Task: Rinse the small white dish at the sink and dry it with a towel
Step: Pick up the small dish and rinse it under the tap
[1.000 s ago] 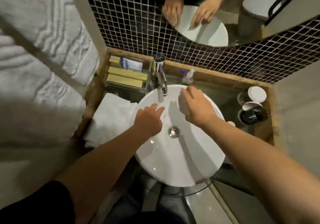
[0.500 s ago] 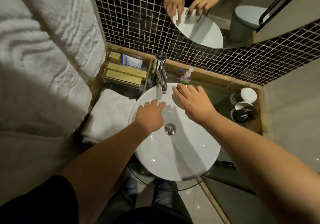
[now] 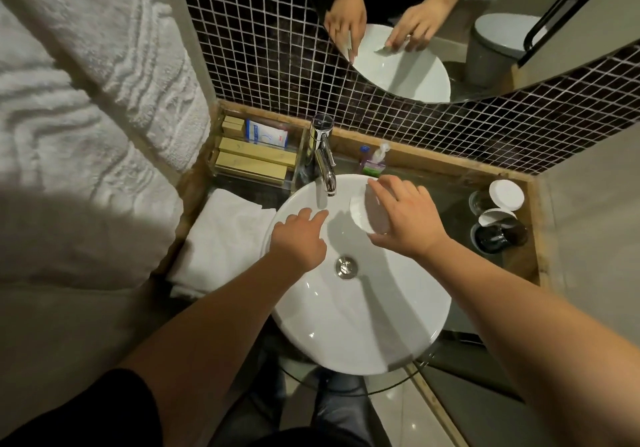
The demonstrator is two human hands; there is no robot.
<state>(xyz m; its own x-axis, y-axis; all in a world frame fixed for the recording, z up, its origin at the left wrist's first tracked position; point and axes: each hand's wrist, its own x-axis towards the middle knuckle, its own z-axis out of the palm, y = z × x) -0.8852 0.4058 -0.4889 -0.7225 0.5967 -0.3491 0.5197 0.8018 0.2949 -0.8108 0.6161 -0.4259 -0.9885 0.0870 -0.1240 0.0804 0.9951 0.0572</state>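
My right hand (image 3: 405, 218) grips the small white dish (image 3: 362, 211) from above, holding it tilted over the far right of the round white sink (image 3: 363, 325), just right of the chrome tap (image 3: 325, 162). My left hand (image 3: 298, 242) hovers over the basin's left side with fingers loosely spread toward the tap, holding nothing. I see no water running. A folded white towel (image 3: 221, 242) lies on the counter left of the sink.
A clear tray of boxed toiletries (image 3: 256, 155) sits behind the towel. A small bottle (image 3: 374, 162) stands behind the basin. Glasses with white lids (image 3: 498, 211) stand at the right. Large white towels (image 3: 86, 100) hang at the left. A mirror (image 3: 450, 31) hangs above.
My right hand has spread and turned, so more of the dish shows beneath it. My left hand has stretched its fingers a little toward the tap.
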